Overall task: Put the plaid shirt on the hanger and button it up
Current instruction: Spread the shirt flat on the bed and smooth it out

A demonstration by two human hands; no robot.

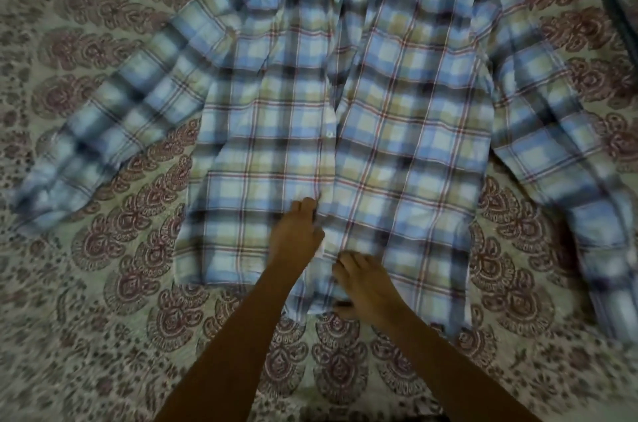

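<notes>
Two hands on the shirt front

Your left hand (297,235) pinches the front edge of the plaid shirt (397,117), fingers curled. Your right hand (362,283) lies on the hem just below; can't tell if it grips. Shirt's spread mid-frame on the patterned bedspread (86,300), collar up top.
</notes>
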